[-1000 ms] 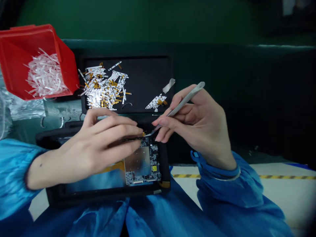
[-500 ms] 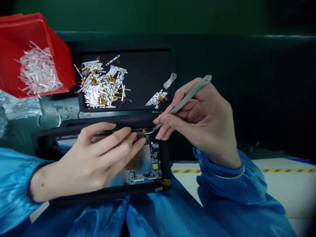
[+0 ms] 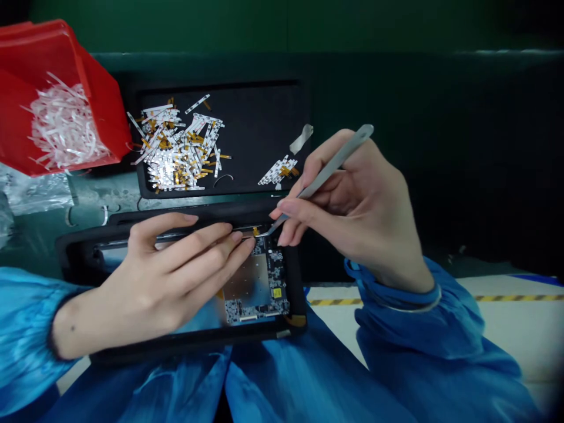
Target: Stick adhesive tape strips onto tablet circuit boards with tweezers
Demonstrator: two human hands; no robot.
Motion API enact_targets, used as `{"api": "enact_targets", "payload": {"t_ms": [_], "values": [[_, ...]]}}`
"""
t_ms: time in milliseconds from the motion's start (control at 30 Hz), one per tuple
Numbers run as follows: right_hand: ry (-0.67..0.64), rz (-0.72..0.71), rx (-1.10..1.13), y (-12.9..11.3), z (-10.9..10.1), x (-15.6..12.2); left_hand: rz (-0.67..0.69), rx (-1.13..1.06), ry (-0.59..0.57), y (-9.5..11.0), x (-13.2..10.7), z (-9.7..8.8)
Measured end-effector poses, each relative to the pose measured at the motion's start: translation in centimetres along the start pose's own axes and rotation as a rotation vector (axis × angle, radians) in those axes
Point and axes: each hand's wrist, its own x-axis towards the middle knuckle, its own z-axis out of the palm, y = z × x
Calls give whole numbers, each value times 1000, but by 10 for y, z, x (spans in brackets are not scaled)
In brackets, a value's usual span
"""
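My right hand (image 3: 356, 202) grips metal tweezers (image 3: 328, 170) like a pen. The bent tip of the tweezers is close to a small orange flex tab (image 3: 255, 231) at the upper edge of an opened tablet-like device. Whether the tip touches the tab, I cannot tell. My left hand (image 3: 176, 273) lies across the device with its fingers stretched out, fingertips by the same edge, left of the tab. A dark circuit board (image 3: 275, 270) with a yellow square shows in the device's right part. A black padded holder (image 3: 176, 343) surrounds the device; my left hand hides much of it.
Behind the device, a black tray (image 3: 251, 111) bears a heap of white-and-orange flex strips (image 3: 176, 153) and a smaller bunch (image 3: 279, 169) at its right. A red bin (image 3: 106, 117) with white paper-like strips (image 3: 66, 129) stands at left, near clear plastic film (image 3: 39, 191).
The fingers of my left hand have shifted slightly left along the edge. The tweezers have barely moved and stay by the orange tab. The whole view has shifted a little.
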Motion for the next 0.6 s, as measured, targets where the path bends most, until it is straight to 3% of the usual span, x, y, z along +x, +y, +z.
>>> {"api": "enact_targets", "payload": {"t_ms": [167,400,600], "values": [[-10,4,-12,-1,-1,2,3,35,11,-2,-1,-1],[19,-6,-37,0,2,-1,226,163,-48,-6,7,-6],[36,-33,37,1,1,-5,71,64,-5,-8,-3,5]]}}
